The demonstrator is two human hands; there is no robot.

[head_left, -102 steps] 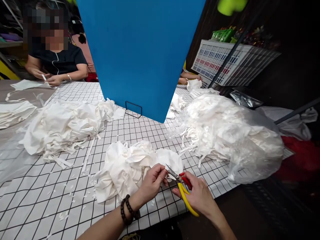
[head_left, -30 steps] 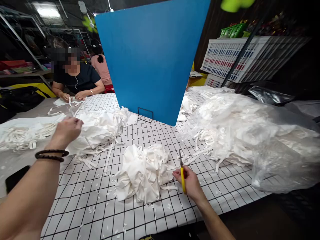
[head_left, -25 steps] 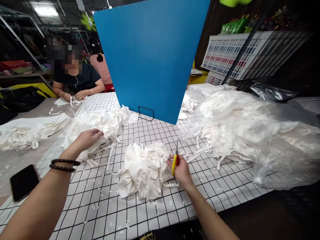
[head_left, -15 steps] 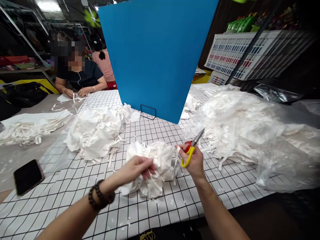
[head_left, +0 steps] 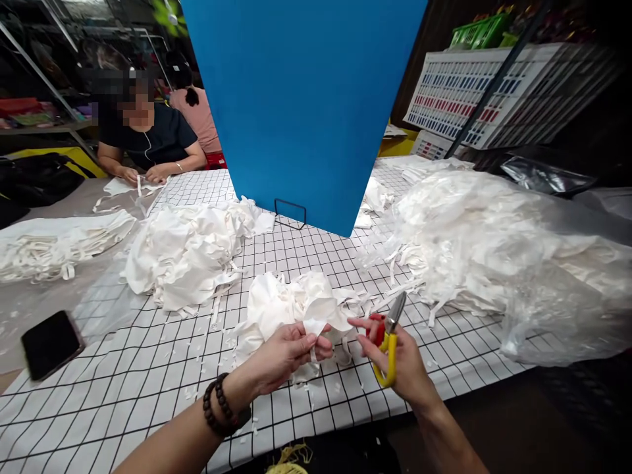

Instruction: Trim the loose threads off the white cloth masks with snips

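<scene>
My left hand (head_left: 301, 349), with beaded bracelets at the wrist, pinches the edge of a white cloth piece (head_left: 316, 324) in front of me. That piece lies at the near side of a small heap of white cloth (head_left: 274, 299). In my right hand (head_left: 402, 359) is a pair of scissors (head_left: 388, 349) with one red and one yellow handle, blades pointing up and away from the cloth. My right index finger and thumb are stretched toward the piece; whether they touch it I cannot tell.
A larger white cloth pile (head_left: 182, 253) lies left, a plastic bag of white cloth (head_left: 474, 243) right. A blue board (head_left: 306, 112) stands ahead. A phone (head_left: 52, 345) rests at left. Scraps dot the checked tablecloth (head_left: 162, 395). A co-worker (head_left: 148, 141) sits across, handling cloth.
My left hand has moved right and now holds up a cloth edge. My right hand, with the scissors, has come lower, and the strip at its fingers is no longer there.
</scene>
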